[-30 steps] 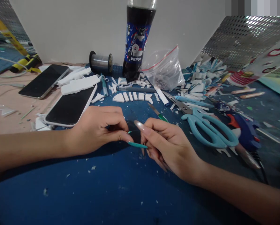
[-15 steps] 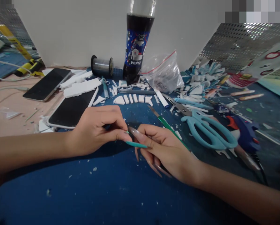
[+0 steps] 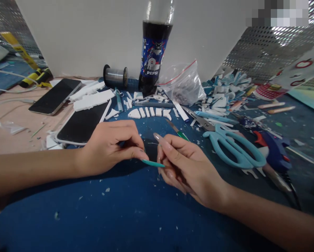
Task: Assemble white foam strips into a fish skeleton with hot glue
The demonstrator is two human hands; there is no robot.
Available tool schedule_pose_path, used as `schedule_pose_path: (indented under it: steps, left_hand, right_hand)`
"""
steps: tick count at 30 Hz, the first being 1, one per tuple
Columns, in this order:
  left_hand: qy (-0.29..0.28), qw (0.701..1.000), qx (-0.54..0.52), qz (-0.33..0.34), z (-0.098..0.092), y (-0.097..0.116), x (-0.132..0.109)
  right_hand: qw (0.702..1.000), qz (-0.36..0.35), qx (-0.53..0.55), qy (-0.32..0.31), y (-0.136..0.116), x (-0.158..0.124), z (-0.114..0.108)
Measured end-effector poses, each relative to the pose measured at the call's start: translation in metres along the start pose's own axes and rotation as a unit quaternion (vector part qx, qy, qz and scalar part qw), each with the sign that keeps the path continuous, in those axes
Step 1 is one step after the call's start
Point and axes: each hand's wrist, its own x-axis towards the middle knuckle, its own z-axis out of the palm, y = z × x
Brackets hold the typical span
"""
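My left hand (image 3: 115, 147) is closed in a pinch, its thumb against the curled index finger. A long teal pointed nail (image 3: 153, 163) appears to extend from that thumb towards my right hand. Whatever lies between the left fingertips is hidden. My right hand (image 3: 187, 168), with long pale glossy nails, is also pinched, thumb against fingers. A thin strand (image 3: 152, 143) shows faintly in the gap between the hands and meets the right fingertips. Behind them, a row of white cut foam pieces (image 3: 134, 113) lies in a fishbone shape. A green-handled craft knife (image 3: 182, 135) rests partly behind my right hand.
Light-blue scissors (image 3: 234, 145) and a blue glue gun (image 3: 274, 147) lie at right. Farther back stand a Pepsi bottle (image 3: 154, 52), a spool of clear line (image 3: 115, 76) and a zip bag (image 3: 184, 84). Phones (image 3: 79, 126) and foam strips (image 3: 94, 100) lie at left.
My right hand has drawn slightly away from the left fingertips and turned, so a gap now shows between the hands. The left hand stays pinched in nearly the same place.
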Motion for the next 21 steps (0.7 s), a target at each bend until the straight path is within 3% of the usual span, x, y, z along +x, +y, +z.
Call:
schedule_pose_path:
  steps: [3, 12, 21]
  left_hand:
    - [-0.008, 1.0, 0.005, -0.001, 0.0, 0.0, -0.0001]
    - [-0.02, 1.0, 0.005, 0.003, -0.0002, -0.0004, -0.0008]
    - [0.003, 0.999, 0.031, -0.045, -0.0019, -0.0038, -0.002]
  right_hand:
    - [0.998, -0.041, -0.035, 0.013, -0.0005, -0.0002, -0.0031]
    - [0.997, -0.03, -0.075, 0.009, -0.0036, -0.0008, -0.0014]
    - [0.995, -0.071, -0.01, 0.068, 0.0014, 0.0053, -0.0081]
